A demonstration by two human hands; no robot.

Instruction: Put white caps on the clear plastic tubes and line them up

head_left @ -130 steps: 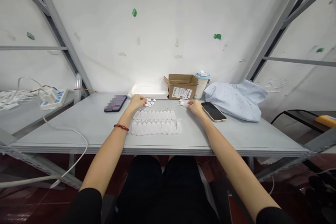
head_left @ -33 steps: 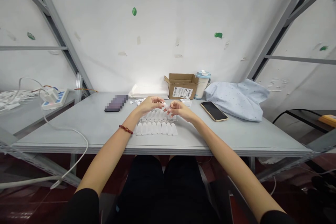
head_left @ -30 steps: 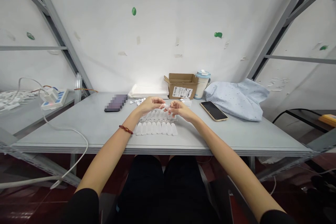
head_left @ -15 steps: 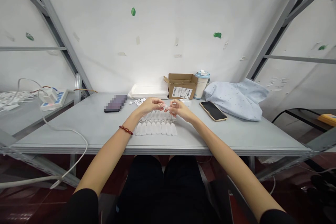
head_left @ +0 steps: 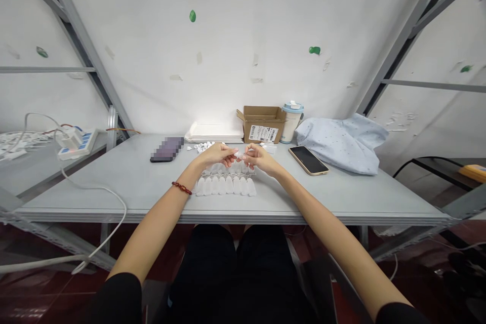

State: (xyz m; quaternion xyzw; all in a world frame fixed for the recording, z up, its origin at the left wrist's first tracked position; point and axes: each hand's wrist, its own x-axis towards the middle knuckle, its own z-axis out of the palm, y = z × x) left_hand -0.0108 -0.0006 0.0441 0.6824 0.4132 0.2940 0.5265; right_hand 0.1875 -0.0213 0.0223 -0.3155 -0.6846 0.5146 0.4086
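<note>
A small white piece (head_left: 238, 155) is pinched by the fingertips of both the left grip (head_left: 217, 155) and the right grip (head_left: 261, 157), which are brought almost together just above the bench (head_left: 132, 195). Whether it is made of one part or two cannot be told, as it is mostly covered by the fingers. The step in hand is judged to be fine two-handed work on this one piece; for the next move, a light, steady pinch and close alignment of the fingertips seem to be called for.

Just below and in front of the grips, eight flat white tags are counted in the front row (head_left: 222, 186). The back row (head_left: 220, 168), directly under the fingers, is partly hidden and cannot be fully counted. Just beyond the left grip, white caps (head_left: 201, 147) are heaped, too small and overlapped for a sure count. Beyond the right grip, a few loose white pieces (head_left: 270, 149) are seen, their number unclear.

Farther beyond both grips, one stack of white sheets (head_left: 214, 133), one cardboard box (head_left: 264, 124) and one lidded cup (head_left: 290, 124) are lined up. Two phones are seen: a dark phone (head_left: 167, 150) left of the left grip, and a pale-edged phone (head_left: 308, 160) right of the right grip, with one blue cloth (head_left: 341, 143) beyond it.
</note>
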